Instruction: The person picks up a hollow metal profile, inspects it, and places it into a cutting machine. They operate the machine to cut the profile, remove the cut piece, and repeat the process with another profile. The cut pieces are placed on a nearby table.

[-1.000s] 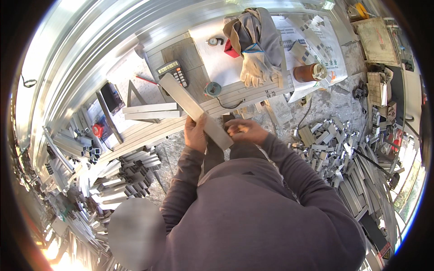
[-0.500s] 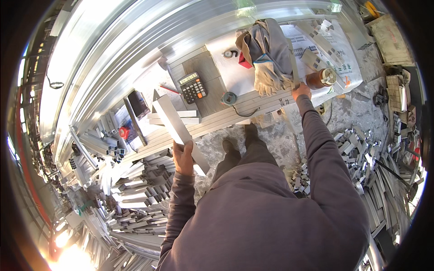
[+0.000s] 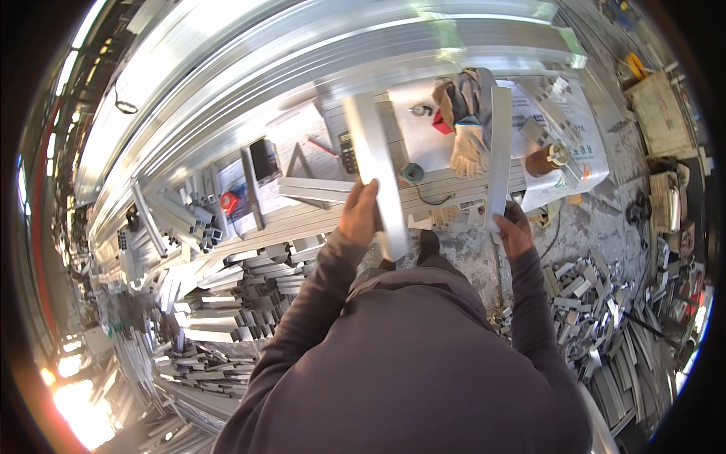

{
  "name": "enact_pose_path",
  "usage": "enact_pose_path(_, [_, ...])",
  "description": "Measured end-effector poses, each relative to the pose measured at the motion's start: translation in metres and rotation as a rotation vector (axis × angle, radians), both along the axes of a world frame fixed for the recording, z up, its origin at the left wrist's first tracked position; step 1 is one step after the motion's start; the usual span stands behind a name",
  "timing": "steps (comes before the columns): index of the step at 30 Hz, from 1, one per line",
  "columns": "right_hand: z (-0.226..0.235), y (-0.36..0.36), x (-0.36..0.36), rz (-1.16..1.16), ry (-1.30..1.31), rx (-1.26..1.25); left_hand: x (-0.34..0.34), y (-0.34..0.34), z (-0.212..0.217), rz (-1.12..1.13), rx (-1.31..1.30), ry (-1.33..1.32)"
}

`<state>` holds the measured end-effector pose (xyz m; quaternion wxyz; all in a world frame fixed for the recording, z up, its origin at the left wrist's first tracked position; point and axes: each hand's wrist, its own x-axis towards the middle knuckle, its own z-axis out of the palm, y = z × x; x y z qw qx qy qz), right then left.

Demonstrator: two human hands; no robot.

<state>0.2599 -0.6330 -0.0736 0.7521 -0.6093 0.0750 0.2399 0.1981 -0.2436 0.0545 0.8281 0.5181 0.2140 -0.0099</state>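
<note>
1. Left grip point(image 3: 359, 214) clasps a long silver rectangular metal bar point(image 3: 373, 151), extending past both sides.
2. Right grip point(image 3: 514, 229), now back from the counter point(image 3: 302, 226), holds a flat silver metal strip point(image 3: 498, 151) by its near end.
3. Beyond right: green-lettered white paper sheet point(image 3: 592, 145).

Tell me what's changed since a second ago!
The right hand took a bar from beside the glove and drew it back. The left hand kept the other bar, which now points straighter ahead. Glove and jar stayed put.
</note>
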Motion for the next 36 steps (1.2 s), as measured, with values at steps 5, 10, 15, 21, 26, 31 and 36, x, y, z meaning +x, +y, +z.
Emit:
enact_pose_path(5, [0.086, 0.077, -0.093, 0.094, -0.027, 0.442, -0.004, 0.002, 0.01, -0.158, -0.069, -0.29])
enact_pose_path(10, [0.119, 0.14, -0.173, -0.002, -0.094, 0.422, -0.038, 0.017, 0.004, -0.154, 0.234, -0.39])
enact_pose_path(15, [0.127, 0.175, -0.243, -0.044, -0.068, 0.323, -0.086, 0.026, -0.007, -0.132, 0.104, -0.54])
enact_pose_path(21, [0.13, 0.171, -0.316, -0.04, -0.053, 0.182, -0.135, 0.009, -0.007, -0.315, 0.009, -0.333])
enact_pose_path(26, [0.129, 0.157, -0.35, -0.054, -0.055, 0.018, -0.164, -0.02, 0.01, -0.351, 0.298, -0.295])
enact_pose_path(31, [0.126, 0.139, -0.38, -0.084, -0.089, 0.044, -0.178, -0.045, 0.021, -0.491, 0.15, -0.373])
enact_pose_path(36, [0.124, 0.088, -0.416, -0.165, -0.179, -0.023, -0.198, -0.078, 0.013, -0.616, 0.012, -0.408])
